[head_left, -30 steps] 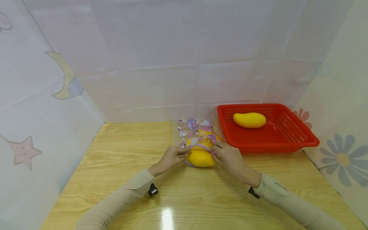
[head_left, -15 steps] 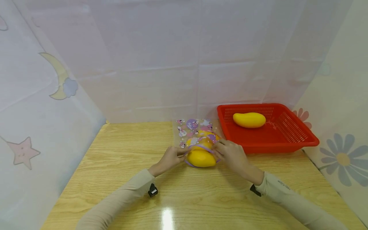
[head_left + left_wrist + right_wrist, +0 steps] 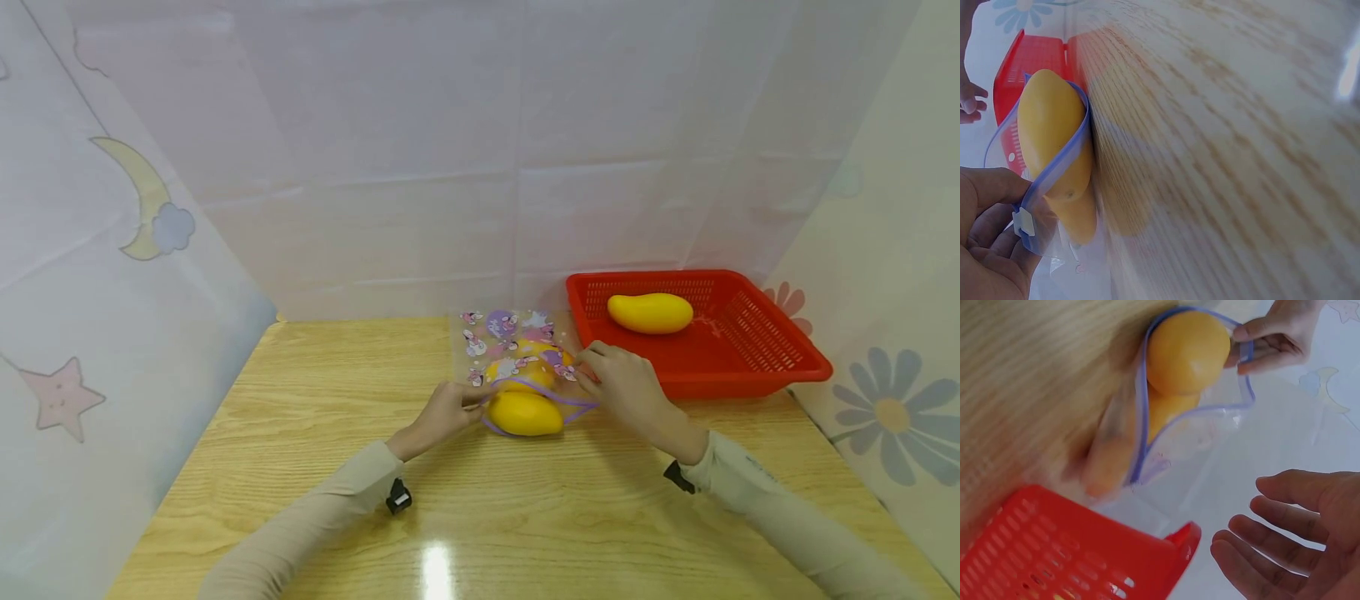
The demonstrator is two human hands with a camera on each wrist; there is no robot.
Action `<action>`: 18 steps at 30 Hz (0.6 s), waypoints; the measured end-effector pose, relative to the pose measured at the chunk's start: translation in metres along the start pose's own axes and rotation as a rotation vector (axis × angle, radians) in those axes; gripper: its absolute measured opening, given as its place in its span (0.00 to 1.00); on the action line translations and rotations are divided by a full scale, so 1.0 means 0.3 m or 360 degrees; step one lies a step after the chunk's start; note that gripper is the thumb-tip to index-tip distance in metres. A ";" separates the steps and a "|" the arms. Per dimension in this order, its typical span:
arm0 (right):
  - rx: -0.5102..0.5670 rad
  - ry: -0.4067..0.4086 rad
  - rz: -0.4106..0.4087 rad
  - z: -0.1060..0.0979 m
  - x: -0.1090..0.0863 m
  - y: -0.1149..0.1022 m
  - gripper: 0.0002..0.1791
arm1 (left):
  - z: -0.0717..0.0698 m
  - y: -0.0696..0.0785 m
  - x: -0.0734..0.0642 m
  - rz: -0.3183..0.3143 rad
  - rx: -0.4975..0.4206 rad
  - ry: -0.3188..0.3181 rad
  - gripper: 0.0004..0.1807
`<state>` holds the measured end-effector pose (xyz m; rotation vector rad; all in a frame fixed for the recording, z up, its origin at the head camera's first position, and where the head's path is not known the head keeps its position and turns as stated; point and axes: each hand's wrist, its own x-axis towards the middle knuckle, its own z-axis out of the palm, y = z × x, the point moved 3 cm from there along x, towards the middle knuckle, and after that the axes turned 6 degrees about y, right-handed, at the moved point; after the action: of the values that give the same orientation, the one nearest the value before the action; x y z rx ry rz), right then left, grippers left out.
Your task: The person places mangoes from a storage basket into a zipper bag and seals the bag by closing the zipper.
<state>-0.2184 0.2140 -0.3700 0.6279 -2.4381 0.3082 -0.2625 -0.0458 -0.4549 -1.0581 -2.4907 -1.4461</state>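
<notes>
A clear plastic zipper bag [image 3: 501, 323] with pink and purple cartoon prints lies on the table, its purple-edged mouth spread toward me. One yellow mango [image 3: 527, 414] sits in the mouth, and more yellow mangoes show through the film behind it. My left hand [image 3: 450, 410] pinches the left corner of the mouth, beside a white slider [image 3: 1024, 222] seen in the left wrist view. My right hand [image 3: 628, 396] hovers off the mouth's right corner, near the basket's front left. In the right wrist view its fingers [image 3: 1279, 537] are loosely spread with nothing in them.
A red slotted plastic basket [image 3: 720, 388] stands at the back right, close beside the bag. Inside it lies another yellow mango [image 3: 651, 313]. The wooden table [image 3: 345, 367] meets a pale sheet backdrop [image 3: 390, 233] behind and printed sheets at both sides.
My right hand has let go of the bag's right edge and moved right and away toward the basket. The mouth's right corner now extends out in a point. My left hand stays put.
</notes>
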 end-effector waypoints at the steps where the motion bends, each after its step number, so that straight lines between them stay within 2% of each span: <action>1: -0.0002 -0.0014 0.0013 -0.008 0.005 0.006 0.10 | 0.000 0.000 0.000 -0.0001 -0.0004 -0.0001 0.21; 7: -0.0038 -0.0082 0.0075 -0.048 0.038 0.056 0.09 | -0.002 0.001 0.000 -0.0011 -0.0005 -0.0001 0.21; 18: -0.0075 -0.0090 0.0156 -0.093 0.091 0.149 0.09 | 0.000 0.001 0.001 -0.0006 0.0003 -0.0010 0.20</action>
<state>-0.2464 0.2524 -0.3345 0.5038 -2.5276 0.2753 -0.2625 -0.0456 -0.4547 -1.0599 -2.4990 -1.4435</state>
